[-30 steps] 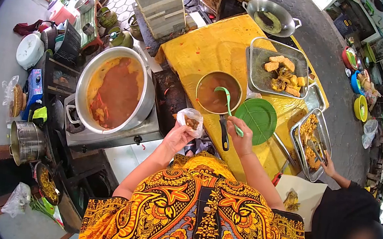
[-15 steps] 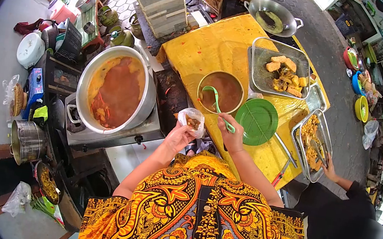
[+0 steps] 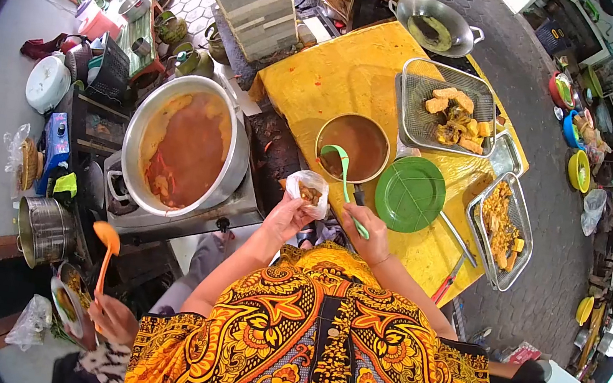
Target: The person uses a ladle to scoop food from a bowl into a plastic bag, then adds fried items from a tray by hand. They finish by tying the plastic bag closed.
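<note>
My left hand [image 3: 286, 220] is closed around a small clear plastic bag [image 3: 294, 184], its mouth facing up. Brown pieces of food [image 3: 309, 194] lie inside the bag. In my right hand [image 3: 367, 235] is the handle of a light green ladle [image 3: 344, 167]. The ladle's head is at the near left part of a saucepan [image 3: 388, 135] of brown sauce [image 3: 360, 140], which rests on the yellow-covered table [image 3: 305, 87]. The bag is close to the table's edge, just below and left of the saucepan. A green plate [image 3: 411, 194] lies right of the saucepan.
At left, a big pot [image 3: 232, 147] of reddish broth stands on a stove [image 3: 230, 215]. Wire baskets hold fried pieces [image 3: 459, 119] and yellow food [image 3: 500, 221]. Tongs [image 3: 450, 280] lie at the table's near edge. Another person's hand [image 3: 113, 319] holds an orange ladle [image 3: 108, 243] at lower left.
My right hand and the green ladle have shifted slightly toward me. The person using tongs at the right basket has moved away. A hand with an orange ladle has appeared at lower left.
</note>
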The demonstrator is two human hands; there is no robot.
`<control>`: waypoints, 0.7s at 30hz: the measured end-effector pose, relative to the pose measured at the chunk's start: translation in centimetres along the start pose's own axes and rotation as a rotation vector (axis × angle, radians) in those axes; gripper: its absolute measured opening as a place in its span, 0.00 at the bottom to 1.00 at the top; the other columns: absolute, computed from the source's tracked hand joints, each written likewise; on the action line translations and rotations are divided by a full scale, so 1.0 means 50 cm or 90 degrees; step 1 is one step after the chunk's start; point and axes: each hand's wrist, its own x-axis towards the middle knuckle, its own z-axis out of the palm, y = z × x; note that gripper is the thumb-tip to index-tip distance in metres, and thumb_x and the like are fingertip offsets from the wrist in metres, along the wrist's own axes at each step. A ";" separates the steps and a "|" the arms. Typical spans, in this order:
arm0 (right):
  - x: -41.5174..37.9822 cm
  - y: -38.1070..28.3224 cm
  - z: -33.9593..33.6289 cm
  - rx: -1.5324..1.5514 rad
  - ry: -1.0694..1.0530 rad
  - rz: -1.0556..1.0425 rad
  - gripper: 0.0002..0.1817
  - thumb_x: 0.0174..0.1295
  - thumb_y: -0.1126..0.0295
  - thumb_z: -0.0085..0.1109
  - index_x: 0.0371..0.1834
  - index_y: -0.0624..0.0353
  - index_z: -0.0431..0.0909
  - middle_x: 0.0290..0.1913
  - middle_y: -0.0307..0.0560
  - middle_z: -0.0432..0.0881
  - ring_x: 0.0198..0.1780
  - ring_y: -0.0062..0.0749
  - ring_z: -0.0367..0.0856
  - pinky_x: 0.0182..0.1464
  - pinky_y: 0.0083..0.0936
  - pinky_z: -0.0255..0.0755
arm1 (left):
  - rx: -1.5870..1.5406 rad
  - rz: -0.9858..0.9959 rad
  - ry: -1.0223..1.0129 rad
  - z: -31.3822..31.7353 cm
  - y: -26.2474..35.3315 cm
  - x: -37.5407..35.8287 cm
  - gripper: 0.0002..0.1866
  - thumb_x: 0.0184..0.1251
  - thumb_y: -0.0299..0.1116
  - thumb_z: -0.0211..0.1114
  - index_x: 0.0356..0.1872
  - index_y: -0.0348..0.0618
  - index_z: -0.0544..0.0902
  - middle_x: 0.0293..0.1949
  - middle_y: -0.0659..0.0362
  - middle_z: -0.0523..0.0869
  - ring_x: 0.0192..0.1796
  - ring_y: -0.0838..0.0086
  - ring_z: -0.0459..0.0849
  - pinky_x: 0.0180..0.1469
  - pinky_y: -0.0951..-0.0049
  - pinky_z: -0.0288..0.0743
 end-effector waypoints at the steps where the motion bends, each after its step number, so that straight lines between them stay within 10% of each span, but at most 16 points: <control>1: -0.003 -0.001 0.000 -0.001 0.001 0.001 0.11 0.57 0.75 0.61 0.43 0.58 0.78 0.38 0.53 0.82 0.35 0.47 0.82 0.36 0.34 0.75 | 0.019 -0.006 0.012 0.002 0.002 0.000 0.25 0.68 0.24 0.49 0.64 0.59 0.60 0.54 0.59 0.78 0.45 0.75 0.82 0.49 0.70 0.82; 21: -0.019 0.017 0.006 0.078 0.085 0.132 0.09 0.58 0.75 0.61 0.43 0.59 0.80 0.35 0.49 0.83 0.34 0.35 0.83 0.37 0.25 0.75 | 0.032 -0.009 0.022 0.002 0.004 0.016 0.28 0.63 0.21 0.52 0.63 0.60 0.61 0.52 0.58 0.78 0.45 0.70 0.84 0.48 0.66 0.83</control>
